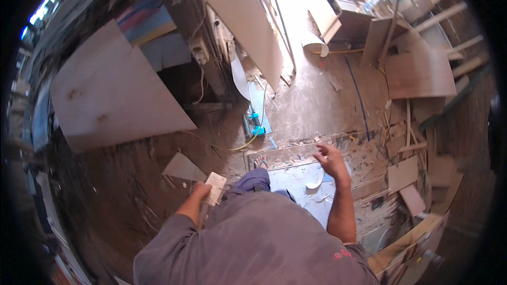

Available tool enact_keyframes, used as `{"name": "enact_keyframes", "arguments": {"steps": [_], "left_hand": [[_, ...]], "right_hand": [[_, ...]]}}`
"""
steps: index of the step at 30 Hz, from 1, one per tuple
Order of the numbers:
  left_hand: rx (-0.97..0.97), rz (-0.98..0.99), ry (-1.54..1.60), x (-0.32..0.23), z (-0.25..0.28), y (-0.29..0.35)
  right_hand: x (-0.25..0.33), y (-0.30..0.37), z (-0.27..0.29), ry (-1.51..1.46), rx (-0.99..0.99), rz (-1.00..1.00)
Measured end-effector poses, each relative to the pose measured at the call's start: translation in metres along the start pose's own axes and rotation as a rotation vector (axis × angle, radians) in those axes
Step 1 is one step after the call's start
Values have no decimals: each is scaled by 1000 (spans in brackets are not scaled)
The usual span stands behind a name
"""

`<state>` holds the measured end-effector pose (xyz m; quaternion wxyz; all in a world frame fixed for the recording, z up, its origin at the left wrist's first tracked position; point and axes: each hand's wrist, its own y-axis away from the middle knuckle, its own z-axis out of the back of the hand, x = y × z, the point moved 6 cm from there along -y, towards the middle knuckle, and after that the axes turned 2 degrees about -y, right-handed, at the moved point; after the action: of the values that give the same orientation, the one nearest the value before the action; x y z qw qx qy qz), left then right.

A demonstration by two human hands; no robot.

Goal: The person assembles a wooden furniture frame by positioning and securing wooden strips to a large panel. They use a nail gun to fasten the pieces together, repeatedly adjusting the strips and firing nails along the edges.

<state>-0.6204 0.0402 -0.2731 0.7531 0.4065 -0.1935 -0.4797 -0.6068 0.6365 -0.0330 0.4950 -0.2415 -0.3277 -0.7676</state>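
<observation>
A short, pale wooden block point(215, 188) with a few small dark marks is gripped in my left hand point(200, 191), held low beside my body. My right hand point(331, 161) is raised out to the right with nothing in it. Its fingers are loosely bent and apart. Below that hand lies a pale blue sheet point(288, 178) with a curled white scrap point(315, 181) on it. My sandalled foot point(260, 161) shows ahead of my trousers.
Ahead on the floor is a turquoise and black tool point(256, 125) near a yellow cord point(235, 149). A large plywood sheet point(119, 92) leans at left, and a tall panel point(251, 24) stands ahead. Boards point(420, 76) and wood scraps point(402, 174) crowd the right side.
</observation>
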Motion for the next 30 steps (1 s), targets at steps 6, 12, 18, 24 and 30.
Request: {"name": "enact_keyframes", "arguments": {"steps": [6,12,18,24,30], "left_hand": [[24,101,226,-53,5,3],[134,45,1007,-133,20,66],[113,189,1560,-201,-78,175],[-248,425,1864,-263,-238,223],[-523,545,1920,-314,-289,213]], "right_hand": [[-64,-47,-12,230,304,-124],[-151,-128,-4,420,650,-186],[-247,-287,9,596,970,-60],[-167,-403,10,903,825,362],[-114,-436,-105,1225,975,532]]}}
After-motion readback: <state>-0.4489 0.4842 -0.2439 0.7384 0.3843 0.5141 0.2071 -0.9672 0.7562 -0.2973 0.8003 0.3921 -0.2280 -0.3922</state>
